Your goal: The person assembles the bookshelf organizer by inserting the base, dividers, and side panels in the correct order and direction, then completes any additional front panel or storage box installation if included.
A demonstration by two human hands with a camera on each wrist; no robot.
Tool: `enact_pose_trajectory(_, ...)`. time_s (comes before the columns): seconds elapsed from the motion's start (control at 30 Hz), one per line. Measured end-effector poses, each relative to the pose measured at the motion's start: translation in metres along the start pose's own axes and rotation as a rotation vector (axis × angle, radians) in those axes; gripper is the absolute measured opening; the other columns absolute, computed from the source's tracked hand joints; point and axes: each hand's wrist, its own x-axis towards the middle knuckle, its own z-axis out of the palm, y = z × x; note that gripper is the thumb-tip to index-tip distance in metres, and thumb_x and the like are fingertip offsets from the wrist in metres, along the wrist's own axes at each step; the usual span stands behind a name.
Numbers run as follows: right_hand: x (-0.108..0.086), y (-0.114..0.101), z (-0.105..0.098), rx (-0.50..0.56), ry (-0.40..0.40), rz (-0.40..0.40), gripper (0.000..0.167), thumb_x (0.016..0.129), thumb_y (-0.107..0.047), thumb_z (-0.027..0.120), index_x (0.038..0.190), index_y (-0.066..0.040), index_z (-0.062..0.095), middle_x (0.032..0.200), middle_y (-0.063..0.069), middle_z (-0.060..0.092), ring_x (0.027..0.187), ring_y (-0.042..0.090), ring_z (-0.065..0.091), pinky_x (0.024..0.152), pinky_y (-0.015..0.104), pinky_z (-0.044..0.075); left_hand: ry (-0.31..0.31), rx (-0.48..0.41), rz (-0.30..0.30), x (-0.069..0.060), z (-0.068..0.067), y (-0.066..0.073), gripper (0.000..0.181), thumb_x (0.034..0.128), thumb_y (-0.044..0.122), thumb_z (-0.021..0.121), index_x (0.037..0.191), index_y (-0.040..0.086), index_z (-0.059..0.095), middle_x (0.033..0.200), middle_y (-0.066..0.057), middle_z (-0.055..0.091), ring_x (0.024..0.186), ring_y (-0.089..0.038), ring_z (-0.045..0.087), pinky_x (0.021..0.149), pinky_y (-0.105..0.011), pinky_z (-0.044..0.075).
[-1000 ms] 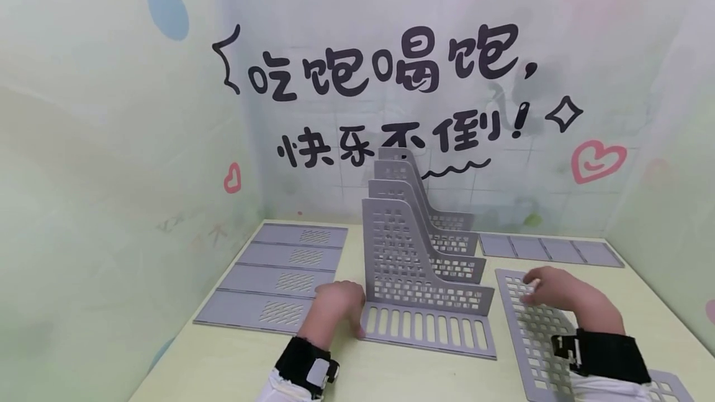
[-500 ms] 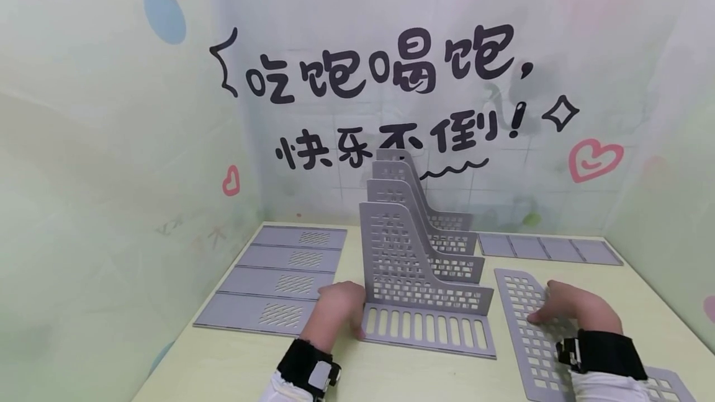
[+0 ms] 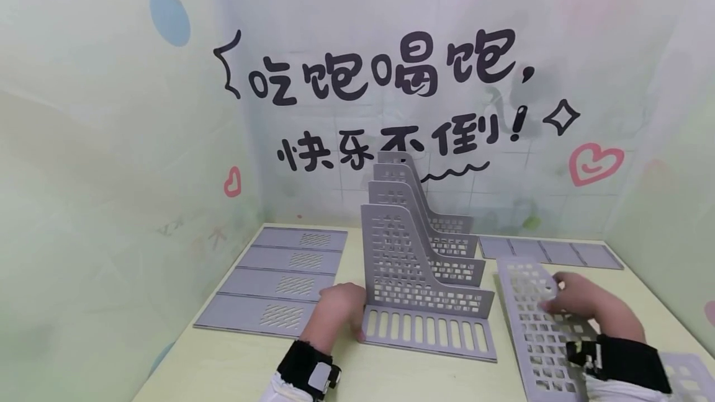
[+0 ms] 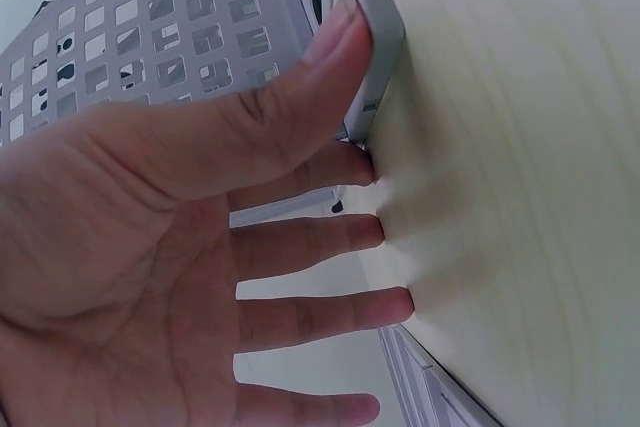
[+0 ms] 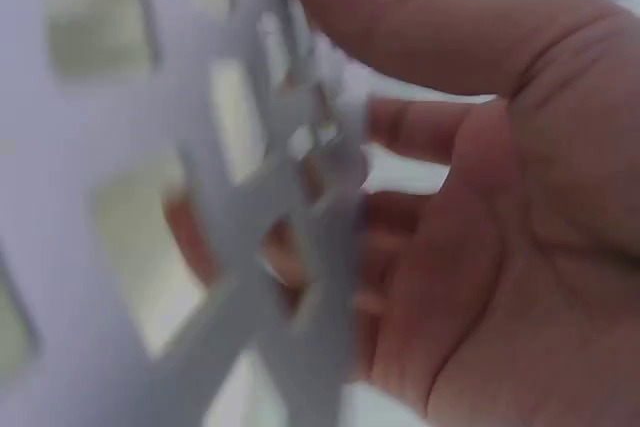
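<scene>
A grey plastic file rack (image 3: 399, 253) stands mid-table, its upright perforated dividers one behind another on a slotted base (image 3: 430, 330). My left hand (image 3: 337, 309) is at the rack's left front corner. In the left wrist view its thumb (image 4: 335, 32) rests on the base's edge, and the other fingers stretch out straight with tips at the tabletop. To the right, my right hand (image 3: 589, 303) holds a loose perforated divider panel (image 3: 530, 327) by its sloping edge. The right wrist view, blurred, has the thumb on one face and the fingers behind the panel (image 5: 230, 247).
Several flat grey panels with slatted patches (image 3: 268, 278) lie in a row at the left. A row of small grey strips (image 3: 550, 252) lies at the back right. Part of another perforated panel (image 3: 689, 374) shows beyond my right wrist. Printed walls surround the table.
My right hand has moved from over the panel to its sloping edge and taken hold. The panel has tilted up slightly from the table. My left hand has stayed put.
</scene>
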Motion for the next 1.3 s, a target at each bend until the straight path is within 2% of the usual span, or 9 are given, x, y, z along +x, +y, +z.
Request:
enact_pose_trajectory(0.1,-0.016,-0.012,-0.020,0.038,0.003,-0.140,0.031,0.099,-0.013,0.073,0.098,0.008,0.050,0.081,0.007,0.061,0.068,0.014,0.059,0.062,0.030,0.054,0.002,-0.006,0.007,0.001,-0.002,-0.001,0.059,0.0596,0.029,0.106,0.104,0.007,0.074,0.112,-0.011,0.076,0.114,-0.038,0.072,0.107,-0.072,0.050)
enact_pose_trajectory(0.2,-0.032,-0.024,-0.033,0.091,-0.058,-0.221,0.027,0.103,-0.014,0.069,0.104,0.007,0.052,0.089,0.007,0.065,0.073,0.012,0.063,0.066,0.030,0.057,0.005,-0.003,0.014,0.003,-0.005,-0.001,0.059,0.0599,0.030,0.106,0.105,0.008,0.074,0.113,-0.011,0.076,0.116,-0.038,0.071,0.107,-0.071,0.051)
enact_pose_trajectory(0.37,-0.050,-0.035,-0.039,0.181,-0.150,-0.347,0.042,0.105,-0.008,0.065,0.130,0.020,0.047,0.101,0.013,0.069,0.080,0.016,0.074,0.069,0.038,0.066,-0.002,-0.009,0.018,0.003,-0.005,0.000,0.056,0.0607,0.028,0.106,0.102,0.008,0.074,0.112,-0.012,0.077,0.114,-0.037,0.071,0.106,-0.072,0.050)
enact_pose_trajectory(0.6,-0.060,-0.040,-0.040,0.136,-0.058,-0.455,0.034,0.100,0.001,0.068,0.125,0.019,0.053,0.097,-0.001,0.071,0.082,0.011,0.075,0.070,0.034,0.066,0.003,-0.015,0.020,0.003,-0.002,0.001,0.055,0.0606,0.028,0.106,0.101,0.007,0.074,0.112,-0.012,0.077,0.115,-0.038,0.072,0.107,-0.074,0.049)
enact_pose_trajectory(0.73,-0.065,-0.044,-0.041,0.094,0.014,-0.463,0.025,0.099,0.003,0.069,0.118,0.013,0.058,0.094,-0.008,0.071,0.081,0.008,0.075,0.070,0.031,0.066,0.011,-0.015,0.018,0.003,-0.003,0.001,0.054,0.0597,0.028,0.106,0.099,0.008,0.074,0.110,-0.012,0.077,0.113,-0.038,0.072,0.105,-0.072,0.051)
enact_pose_trajectory(0.9,-0.069,-0.045,-0.044,0.052,0.058,-0.432,0.018,0.100,0.001,0.069,0.112,0.009,0.059,0.094,-0.006,0.067,0.081,0.007,0.074,0.071,0.028,0.065,0.017,-0.012,0.018,0.003,-0.005,0.001,0.052,0.0595,0.027,0.106,0.096,0.009,0.073,0.105,-0.010,0.076,0.107,-0.034,0.072,0.102,-0.069,0.054)
enact_pose_trajectory(1.17,-0.071,-0.047,-0.047,0.028,0.061,-0.371,0.030,0.098,-0.003,0.073,0.120,0.012,0.059,0.096,0.005,0.070,0.081,0.007,0.074,0.071,0.028,0.065,0.027,-0.010,0.033,0.002,-0.004,0.000,0.049,0.0599,0.027,0.105,0.090,0.011,0.071,0.093,-0.004,0.072,0.087,-0.023,0.066,0.082,-0.049,0.061)
enact_pose_trajectory(1.23,-0.072,-0.048,-0.047,0.027,0.056,-0.352,0.031,0.098,-0.004,0.074,0.120,0.012,0.059,0.097,0.008,0.070,0.081,0.007,0.074,0.071,0.028,0.065,0.030,0.002,0.038,0.001,-0.003,0.000,0.049,0.0605,0.027,0.105,0.092,0.010,0.072,0.096,-0.005,0.072,0.089,-0.024,0.067,0.082,-0.047,0.061)
enact_pose_trajectory(1.3,-0.072,-0.049,-0.047,0.032,0.048,-0.338,0.033,0.098,-0.005,0.074,0.121,0.012,0.059,0.098,0.010,0.070,0.082,0.007,0.074,0.072,0.028,0.065,0.023,0.012,0.039,-0.001,-0.003,0.002,0.052,0.0625,0.026,0.104,0.101,0.007,0.075,0.112,-0.009,0.073,0.101,-0.028,0.068,0.088,-0.047,0.061)
